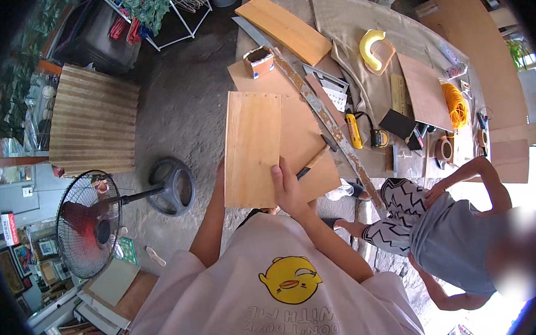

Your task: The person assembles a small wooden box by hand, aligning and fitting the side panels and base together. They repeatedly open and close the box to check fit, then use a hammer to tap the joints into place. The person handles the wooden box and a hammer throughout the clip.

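Upright before my chest is a pale wooden board (253, 145) with small nail marks along its top edge. My right hand (287, 185) grips its lower right edge, thumb on the face and fingers behind. Along the opposite edge my left hand (221, 172) holds the board, its fingers mostly hidden behind it. Just right of the board a hammer (317, 157) with a dark head lies on a brown sheet (300, 124) on the table. A small open cardboard box (259, 63) stands beyond the board's top.
A long rusty metal bar (328, 121) crosses the table. Right of it lie a yellow cutter (353, 131), a tape measure (379, 138) and orange cord (455, 106). Another person (452, 238) stands at right. A standing fan (89, 223) is on the left.
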The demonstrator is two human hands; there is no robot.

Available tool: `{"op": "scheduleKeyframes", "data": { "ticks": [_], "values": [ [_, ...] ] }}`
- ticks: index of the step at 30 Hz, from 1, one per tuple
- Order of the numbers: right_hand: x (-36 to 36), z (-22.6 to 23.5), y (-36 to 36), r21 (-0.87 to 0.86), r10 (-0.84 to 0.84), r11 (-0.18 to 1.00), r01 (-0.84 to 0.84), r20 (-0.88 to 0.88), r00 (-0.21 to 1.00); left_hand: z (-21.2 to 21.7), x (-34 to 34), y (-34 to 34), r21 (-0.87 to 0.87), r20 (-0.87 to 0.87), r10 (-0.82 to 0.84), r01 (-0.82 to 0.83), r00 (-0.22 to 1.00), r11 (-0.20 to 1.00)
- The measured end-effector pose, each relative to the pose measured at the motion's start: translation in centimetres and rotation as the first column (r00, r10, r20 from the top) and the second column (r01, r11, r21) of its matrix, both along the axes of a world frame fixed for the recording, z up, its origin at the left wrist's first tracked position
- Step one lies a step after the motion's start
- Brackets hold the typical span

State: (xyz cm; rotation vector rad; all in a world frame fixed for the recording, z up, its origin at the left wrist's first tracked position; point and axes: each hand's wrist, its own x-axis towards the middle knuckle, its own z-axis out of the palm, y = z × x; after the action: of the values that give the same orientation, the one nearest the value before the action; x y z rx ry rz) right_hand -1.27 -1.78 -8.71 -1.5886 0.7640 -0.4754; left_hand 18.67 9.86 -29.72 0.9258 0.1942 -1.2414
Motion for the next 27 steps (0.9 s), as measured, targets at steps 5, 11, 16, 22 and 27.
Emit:
{"op": "scheduleKeyframes", "data": {
  "ticks": [5, 11, 16, 22, 27],
  "values": [
    [-0.1, 0.8, 0.3, 0.026, 0.006, 1.0, -0.006, -0.004, 1.0, -0.9, -0.1, 0.6, 0.016, 0.035, -0.021, 0.021, 0.999, 1.0],
    [-0.4, -0.2, -0.3, -0.04, -0.006, 0.999, 0.004, -0.065, 0.998, 1.5, -0.8, 0.3, -0.057, -0.023, 0.045, -0.046, 0.999, 0.997],
    [-0.3, 0.1, -0.1, -0.035, -0.008, 0.999, 0.005, -0.096, 0.995, 0.7, -0.4, 0.7, -0.043, -0.037, 0.071, -0.073, 0.997, 0.996],
    [-0.2, -0.1, 0.0, -0.053, -0.018, 0.998, 0.016, -0.04, 0.999, -0.1, -0.2, 1.1, -0.034, -0.052, 0.093, -0.094, 0.994, 0.995],
    [-0.4, 0.9, -0.3, -0.037, -0.005, 0.999, 0.003, -0.063, 0.998, -0.8, -0.4, 0.7, -0.027, -0.031, 0.097, -0.098, 0.995, 0.995]
  ]
}}
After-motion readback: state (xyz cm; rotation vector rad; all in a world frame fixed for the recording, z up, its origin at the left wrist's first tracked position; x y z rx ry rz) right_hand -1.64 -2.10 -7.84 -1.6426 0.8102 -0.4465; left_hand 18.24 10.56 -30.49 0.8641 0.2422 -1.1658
